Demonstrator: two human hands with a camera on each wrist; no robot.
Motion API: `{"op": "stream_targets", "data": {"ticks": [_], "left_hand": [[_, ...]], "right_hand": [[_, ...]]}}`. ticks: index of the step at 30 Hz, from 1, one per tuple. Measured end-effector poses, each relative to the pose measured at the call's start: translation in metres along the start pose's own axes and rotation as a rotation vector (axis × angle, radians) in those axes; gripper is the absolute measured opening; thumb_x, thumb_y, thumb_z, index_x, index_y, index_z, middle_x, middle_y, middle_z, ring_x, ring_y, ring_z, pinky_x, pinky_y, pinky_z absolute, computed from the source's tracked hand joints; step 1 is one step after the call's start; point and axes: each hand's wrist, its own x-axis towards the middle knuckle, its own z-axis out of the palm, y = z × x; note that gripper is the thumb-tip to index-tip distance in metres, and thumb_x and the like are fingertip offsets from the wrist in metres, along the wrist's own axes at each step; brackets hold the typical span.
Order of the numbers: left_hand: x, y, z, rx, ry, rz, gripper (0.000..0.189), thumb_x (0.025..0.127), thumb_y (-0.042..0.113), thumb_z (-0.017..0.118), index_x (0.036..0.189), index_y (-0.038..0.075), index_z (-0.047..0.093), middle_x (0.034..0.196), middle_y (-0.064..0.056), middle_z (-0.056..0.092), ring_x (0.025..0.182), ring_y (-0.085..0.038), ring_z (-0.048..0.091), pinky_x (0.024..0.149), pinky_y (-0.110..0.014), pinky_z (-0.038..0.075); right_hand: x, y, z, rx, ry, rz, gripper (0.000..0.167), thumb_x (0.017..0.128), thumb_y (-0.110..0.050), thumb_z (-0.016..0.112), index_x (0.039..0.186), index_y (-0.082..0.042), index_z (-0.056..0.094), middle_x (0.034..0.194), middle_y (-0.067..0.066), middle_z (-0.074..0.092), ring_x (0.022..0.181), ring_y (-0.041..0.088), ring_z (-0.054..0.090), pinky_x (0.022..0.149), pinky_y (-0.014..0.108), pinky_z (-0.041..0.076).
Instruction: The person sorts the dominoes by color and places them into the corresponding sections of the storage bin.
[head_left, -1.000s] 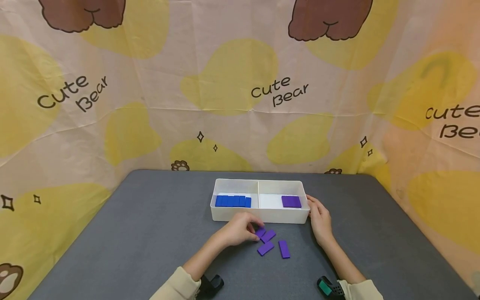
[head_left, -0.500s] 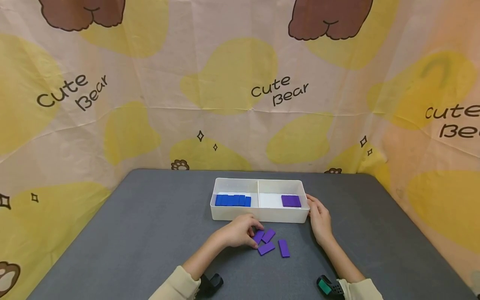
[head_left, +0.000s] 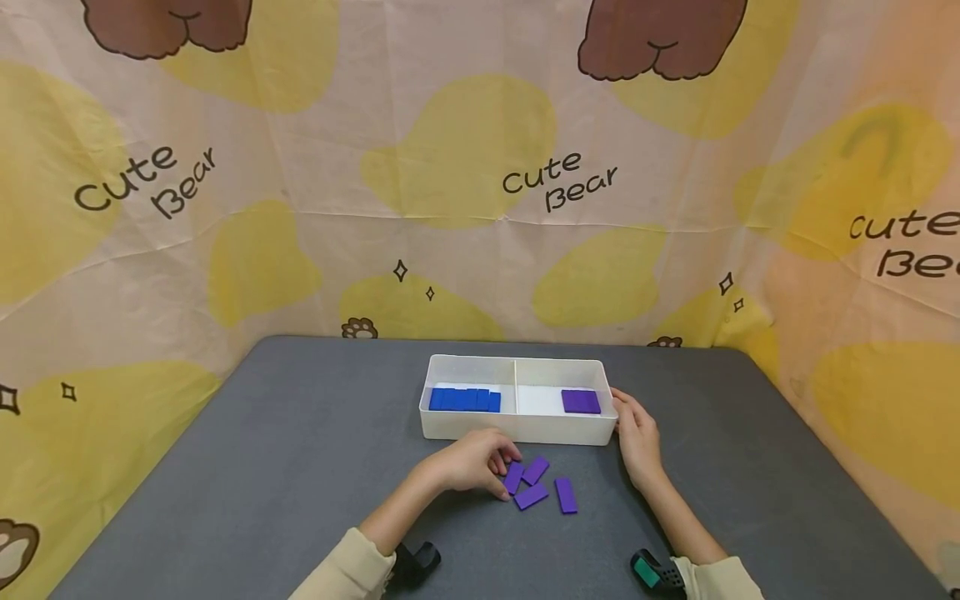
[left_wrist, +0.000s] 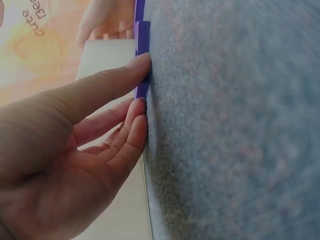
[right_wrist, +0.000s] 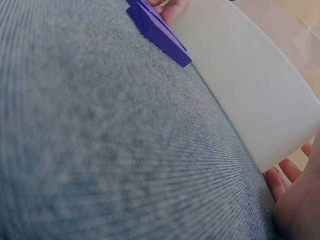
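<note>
My left hand is low over the table, in front of the white box. Its thumb and fingertips are at opposite ends of a flat rectangular purple tile, pinching it. In the left wrist view the thumb partly hides this purple tile. Beside it lie three more tiles: an upper one, a lower one and one to the right. My right hand rests against the box's right end, fingers extended along the wall; the right wrist view shows its fingertips by the corner.
A divider splits the box into two compartments. Several blue tiles stand in a row in the left one, and purple tiles sit in the right one. The grey table ends at a printed cloth backdrop.
The purple tile at my left fingers has shifted slightly left and toward me, turning more lengthwise. My left hand has moved slightly with it. The right hand stays at the box.
</note>
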Motion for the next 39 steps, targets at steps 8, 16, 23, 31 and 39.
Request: {"op": "stream_targets", "data": {"ticks": [8,16,23,31,39], "left_hand": [[0.001,-0.004,0.001,-0.01,0.009,-0.003,0.043,0.071,-0.001,0.095,0.108,-0.006,0.073,0.084,0.0,0.064,0.075,0.0,0.057,0.073,-0.017,0.05],[0.002,-0.003,-0.001,0.012,-0.002,0.001,0.039,0.073,0.002,0.095,0.106,-0.004,0.075,0.088,-0.002,0.067,0.076,-0.003,0.06,0.073,-0.018,0.051],[0.0,0.001,-0.005,0.002,-0.012,-0.006,0.04,0.075,0.001,0.093,0.11,-0.003,0.074,0.096,-0.006,0.07,0.077,-0.004,0.063,0.072,-0.019,0.053],[0.0,0.006,-0.007,-0.091,-0.015,-0.023,0.042,0.078,-0.006,0.089,0.116,-0.005,0.072,0.093,-0.007,0.068,0.076,-0.002,0.064,0.07,-0.017,0.054],[-0.001,0.008,-0.009,-0.151,0.008,-0.005,0.043,0.077,-0.01,0.088,0.116,-0.008,0.07,0.092,-0.01,0.068,0.076,-0.005,0.067,0.069,-0.017,0.056]], "right_hand": [[-0.001,0.0,0.0,0.002,0.009,-0.001,0.049,0.114,-0.028,0.038,0.15,0.0,0.056,0.152,0.022,0.057,0.132,0.032,0.056,0.084,0.005,0.043],[0.0,0.0,0.0,0.007,0.013,-0.014,0.049,0.114,-0.028,0.039,0.149,0.001,0.057,0.151,0.023,0.057,0.13,0.032,0.056,0.084,0.006,0.044],[0.0,0.001,-0.001,-0.003,-0.006,0.004,0.049,0.114,-0.029,0.038,0.15,0.0,0.055,0.154,0.022,0.055,0.134,0.031,0.055,0.084,0.005,0.042],[0.0,0.0,0.0,0.006,-0.012,0.013,0.05,0.114,-0.029,0.038,0.151,0.0,0.054,0.155,0.022,0.054,0.137,0.032,0.053,0.083,0.003,0.041],[0.0,-0.001,-0.001,0.011,-0.007,0.007,0.05,0.114,-0.029,0.038,0.151,-0.001,0.055,0.154,0.022,0.055,0.134,0.032,0.055,0.083,0.003,0.042]]}}
